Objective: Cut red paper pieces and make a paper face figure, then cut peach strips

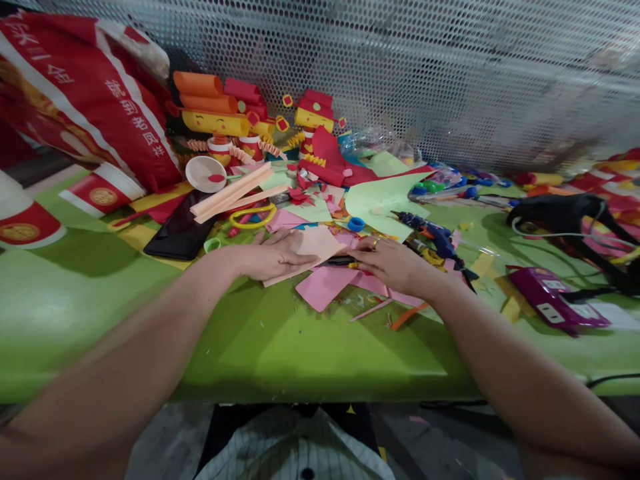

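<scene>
My left hand (273, 256) lies flat with its fingers stretched over a sheet of peach paper (320, 241), pressing it against the pile on the table. On the right, my right hand (387, 261), with a ring on one finger, reaches in with its fingers extended. Its fingertips rest by the right corner of the peach sheet and over a dark, slim object (336, 261) that I cannot make out. Pink paper (325, 287) lies just below both hands. Yellow-handled scissors (253, 216) and folded peach strips (233, 193) are beyond my left hand.
A glue gun (433, 233) and a blue tape roll (355, 224) lie near my right hand. Left are a black phone (180, 227) and paper cups (103, 190). Paper figures (215, 120) stand behind by a perforated metal panel (400, 73). A purple power strip (557, 300) sits right.
</scene>
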The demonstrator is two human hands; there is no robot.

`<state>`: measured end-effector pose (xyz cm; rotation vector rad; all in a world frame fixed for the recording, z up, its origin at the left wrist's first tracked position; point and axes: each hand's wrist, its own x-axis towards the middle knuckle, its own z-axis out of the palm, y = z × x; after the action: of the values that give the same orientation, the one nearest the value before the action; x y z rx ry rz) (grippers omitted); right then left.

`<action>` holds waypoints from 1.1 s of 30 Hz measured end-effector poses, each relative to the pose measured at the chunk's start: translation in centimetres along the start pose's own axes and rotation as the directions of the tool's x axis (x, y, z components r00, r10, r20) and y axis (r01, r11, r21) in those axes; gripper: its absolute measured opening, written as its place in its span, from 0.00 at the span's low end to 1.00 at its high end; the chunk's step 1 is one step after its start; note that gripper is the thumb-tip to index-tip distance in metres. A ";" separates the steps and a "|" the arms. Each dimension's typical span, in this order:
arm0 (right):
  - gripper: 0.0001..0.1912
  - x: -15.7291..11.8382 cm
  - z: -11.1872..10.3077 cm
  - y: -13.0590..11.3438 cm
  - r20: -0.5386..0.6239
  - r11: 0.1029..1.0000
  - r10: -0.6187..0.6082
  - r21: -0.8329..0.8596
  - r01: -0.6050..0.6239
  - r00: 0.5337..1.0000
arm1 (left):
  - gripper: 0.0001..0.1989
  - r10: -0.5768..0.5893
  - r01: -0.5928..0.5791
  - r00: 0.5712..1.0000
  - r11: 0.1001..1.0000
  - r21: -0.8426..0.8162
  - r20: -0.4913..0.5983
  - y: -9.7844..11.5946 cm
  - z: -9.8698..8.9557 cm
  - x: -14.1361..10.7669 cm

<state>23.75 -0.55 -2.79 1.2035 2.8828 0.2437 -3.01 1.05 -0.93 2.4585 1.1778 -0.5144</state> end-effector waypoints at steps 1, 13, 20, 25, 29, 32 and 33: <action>0.19 0.1 0.0 -0.2 -0.003 1.000 0.004 -0.003 -0.004 1.000 | 0.21 0.001 -0.001 1.000 1.000 -0.007 -0.001 0.0 0.0 0.0; 0.20 0.2 0.0 -0.5 -0.043 1.000 0.027 -0.014 -0.027 0.999 | 0.22 -0.005 0.002 0.999 0.998 -0.058 -0.049 0.6 0.0 0.0; 0.21 0.3 0.5 0.1 -0.021 0.994 0.108 0.016 -0.108 0.994 | 0.22 -0.065 0.061 0.982 0.998 -0.027 -0.177 1.8 0.7 0.9; 0.20 0.7 0.8 0.1 -0.021 0.992 0.127 0.027 -0.126 0.992 | 0.22 -0.084 0.077 0.976 0.996 -0.047 -0.201 2.2 0.9 1.3; 0.20 0.7 0.8 0.3 -0.018 0.995 0.093 0.027 -0.093 0.996 | 0.22 -0.079 0.068 0.978 0.996 -0.061 -0.195 2.2 0.8 1.1; 0.20 0.5 0.7 0.5 -0.021 0.997 0.071 0.033 -0.071 0.997 | 0.22 -0.091 0.081 0.979 0.995 -0.061 -0.184 2.3 0.6 0.9; 0.20 0.4 0.7 0.6 -0.020 0.997 0.065 0.036 -0.065 0.998 | 0.22 -0.096 0.087 0.979 0.994 -0.058 -0.178 2.4 0.6 0.9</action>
<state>23.92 0.27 -3.34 1.3100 2.8812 0.2086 -0.69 -0.04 -1.48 2.4583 1.3634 -0.2875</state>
